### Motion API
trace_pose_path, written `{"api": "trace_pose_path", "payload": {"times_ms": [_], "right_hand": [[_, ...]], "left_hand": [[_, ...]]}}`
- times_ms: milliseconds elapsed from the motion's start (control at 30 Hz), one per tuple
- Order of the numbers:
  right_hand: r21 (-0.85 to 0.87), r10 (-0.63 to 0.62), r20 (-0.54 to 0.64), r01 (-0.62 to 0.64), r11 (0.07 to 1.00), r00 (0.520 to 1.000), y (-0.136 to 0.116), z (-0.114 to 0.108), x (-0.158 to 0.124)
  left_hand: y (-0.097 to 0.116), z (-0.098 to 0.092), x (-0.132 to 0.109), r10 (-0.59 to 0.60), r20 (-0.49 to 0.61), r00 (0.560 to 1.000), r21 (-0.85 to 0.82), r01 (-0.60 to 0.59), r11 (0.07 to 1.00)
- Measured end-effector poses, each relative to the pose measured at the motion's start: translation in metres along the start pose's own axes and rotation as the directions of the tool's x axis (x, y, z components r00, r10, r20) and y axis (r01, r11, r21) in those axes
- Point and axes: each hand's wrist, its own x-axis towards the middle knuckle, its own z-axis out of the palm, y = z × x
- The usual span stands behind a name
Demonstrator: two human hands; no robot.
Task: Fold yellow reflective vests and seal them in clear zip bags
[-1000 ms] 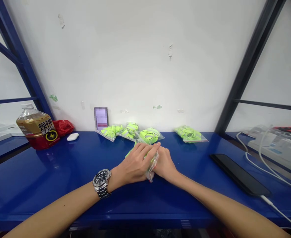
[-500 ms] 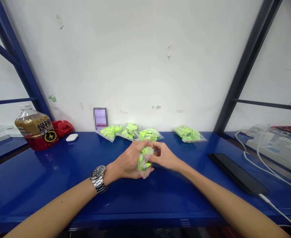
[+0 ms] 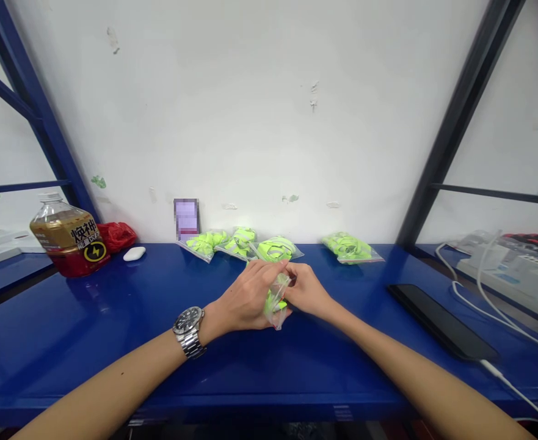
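My left hand, with a steel watch on its wrist, is wrapped round a clear plastic bag that has folded neon-yellow fabric with pale reflective bands inside. At the bag's upper right side my right hand pinches its edge with thumb and finger. Both hands are together above the middle of the blue table. Part of the bag is hidden behind my left fingers. Just beyond my hands lies a similar bag of neon-yellow fabric.
More such bags lie along the wall, one apart at right. A phone leans at the wall. A drink bottle, red plastic bag and white case are left. A black phone with a cable lies right.
Both hands have shifted slightly to the right with the bag. My left fingers now cover more of it, and less yellow fabric shows.
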Motion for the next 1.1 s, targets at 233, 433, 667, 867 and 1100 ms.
{"api": "trace_pose_path", "payload": {"times_ms": [233,433,667,867,1100], "right_hand": [[-0.213,-0.130,0.064,0.141,0.967,0.989,-0.002,-0.016,-0.001],[-0.530,-0.274,0.066,0.266,0.805,0.959,-0.014,-0.026,0.002],[-0.295,-0.154,0.184,0.204,0.934,0.971,-0.023,-0.039,0.000],[0.133,0.135,0.132,-0.153,0.979,0.982,-0.028,-0.043,0.001],[0.285,0.160,-0.002,-0.152,0.946,0.987,-0.030,-0.045,-0.001]], "left_hand": [[-0.006,-0.003,-0.005,-0.031,0.029,0.999,-0.061,0.033,0.998],[-0.015,-0.006,-0.005,-0.129,0.099,0.987,-0.096,0.139,0.986],[-0.020,-0.013,-0.005,-0.156,0.143,0.977,-0.112,0.172,0.979],[-0.018,-0.017,0.001,-0.103,0.193,0.976,-0.130,0.129,0.983],[-0.025,-0.025,-0.001,-0.119,0.037,0.992,-0.081,0.122,0.989]]}}
